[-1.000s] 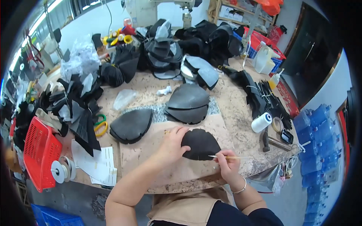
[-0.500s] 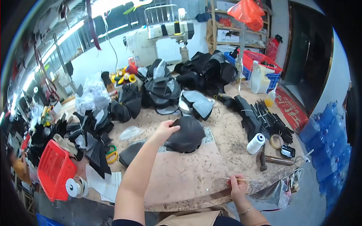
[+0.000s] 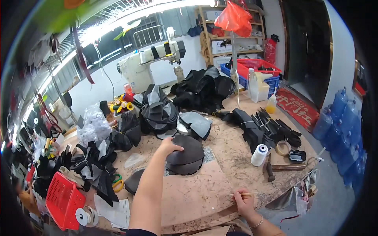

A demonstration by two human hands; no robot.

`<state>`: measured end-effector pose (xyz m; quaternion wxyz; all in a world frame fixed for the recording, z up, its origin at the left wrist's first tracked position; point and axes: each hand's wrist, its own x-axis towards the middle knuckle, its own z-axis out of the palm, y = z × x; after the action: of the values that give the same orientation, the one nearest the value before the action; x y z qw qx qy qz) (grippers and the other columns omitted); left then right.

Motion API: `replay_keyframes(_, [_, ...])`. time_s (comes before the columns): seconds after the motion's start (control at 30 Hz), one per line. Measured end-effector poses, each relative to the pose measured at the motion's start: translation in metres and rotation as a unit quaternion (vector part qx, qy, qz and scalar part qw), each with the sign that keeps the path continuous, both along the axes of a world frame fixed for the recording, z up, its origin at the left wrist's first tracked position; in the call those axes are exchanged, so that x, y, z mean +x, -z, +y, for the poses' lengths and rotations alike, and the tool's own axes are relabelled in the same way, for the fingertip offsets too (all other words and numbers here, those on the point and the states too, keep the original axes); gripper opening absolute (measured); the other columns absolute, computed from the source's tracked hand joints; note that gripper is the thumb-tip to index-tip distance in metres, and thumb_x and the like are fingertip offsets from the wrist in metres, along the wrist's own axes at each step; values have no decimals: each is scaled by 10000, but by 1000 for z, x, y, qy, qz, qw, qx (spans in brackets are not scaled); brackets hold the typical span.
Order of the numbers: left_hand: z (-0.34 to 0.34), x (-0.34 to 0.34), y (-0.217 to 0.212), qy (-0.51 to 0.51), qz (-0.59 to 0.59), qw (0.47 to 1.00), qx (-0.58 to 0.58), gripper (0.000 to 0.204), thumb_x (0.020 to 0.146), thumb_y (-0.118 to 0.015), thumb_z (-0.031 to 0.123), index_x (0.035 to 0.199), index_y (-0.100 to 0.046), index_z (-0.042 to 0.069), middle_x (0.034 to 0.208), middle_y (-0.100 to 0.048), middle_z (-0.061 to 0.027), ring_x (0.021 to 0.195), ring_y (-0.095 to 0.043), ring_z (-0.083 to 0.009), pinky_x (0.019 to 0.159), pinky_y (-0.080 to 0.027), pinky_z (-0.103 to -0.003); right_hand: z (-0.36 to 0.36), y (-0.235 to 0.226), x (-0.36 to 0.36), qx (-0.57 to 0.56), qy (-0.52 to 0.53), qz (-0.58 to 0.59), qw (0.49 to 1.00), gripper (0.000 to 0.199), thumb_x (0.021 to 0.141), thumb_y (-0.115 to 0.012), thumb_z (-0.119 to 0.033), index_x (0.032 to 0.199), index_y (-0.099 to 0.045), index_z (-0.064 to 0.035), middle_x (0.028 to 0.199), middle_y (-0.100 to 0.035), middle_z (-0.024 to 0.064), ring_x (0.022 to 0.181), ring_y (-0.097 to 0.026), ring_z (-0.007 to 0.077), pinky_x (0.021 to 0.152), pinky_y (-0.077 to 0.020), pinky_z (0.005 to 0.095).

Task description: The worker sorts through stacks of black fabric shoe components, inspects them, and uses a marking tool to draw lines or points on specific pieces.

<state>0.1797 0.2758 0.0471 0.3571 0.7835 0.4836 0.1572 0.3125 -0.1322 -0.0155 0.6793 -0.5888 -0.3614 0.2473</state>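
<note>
Over the middle of the table, my left hand pinches the upper left edge of a rounded black leather-like piece. The thumb lies on top of it; the other fingers are partly hidden. A second dark piece shows beneath its lower edge, above a speckled patch. At the front edge, my right hand is closed around a thin light-coloured stick, whose tip points left. Another dark piece is partly covered by my left forearm.
Heaps of black cut pieces line the back, before a sewing machine. To the right stand a white thread cone, a hammer and a tape roll. Scissors and a red basket are at left.
The whole view has shifted and tilted. The lower dark piece now shows below the upper one under my left hand. My right hand still holds the stick near the front edge.
</note>
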Motion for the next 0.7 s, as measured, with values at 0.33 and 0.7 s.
replay_keyframes(0.33, [-69, -28, -76, -43, -656, 709, -256, 335, 820, -671, 96, 1133, -554, 69, 1068, -612, -101, 957, -613, -258, 786, -525, -459, -2, 3, 1, 11, -5, 58, 998, 100, 918, -562, -105, 881, -569, -12, 715, -615, 26, 660, -562, 71, 605, -467, 226])
replay_keyframes(0.7, [-156, 27, 51, -49, -724, 471, -501, 240, 848, -688, 145, 1043, -583, 51, 1034, -620, -64, 933, -582, -162, 791, -502, -320, 3, 6, -8, 32, 8, 59, 998, 82, 925, -553, -103, 875, -545, -39, 710, -601, 25, 613, -542, 72, 581, -447, 211])
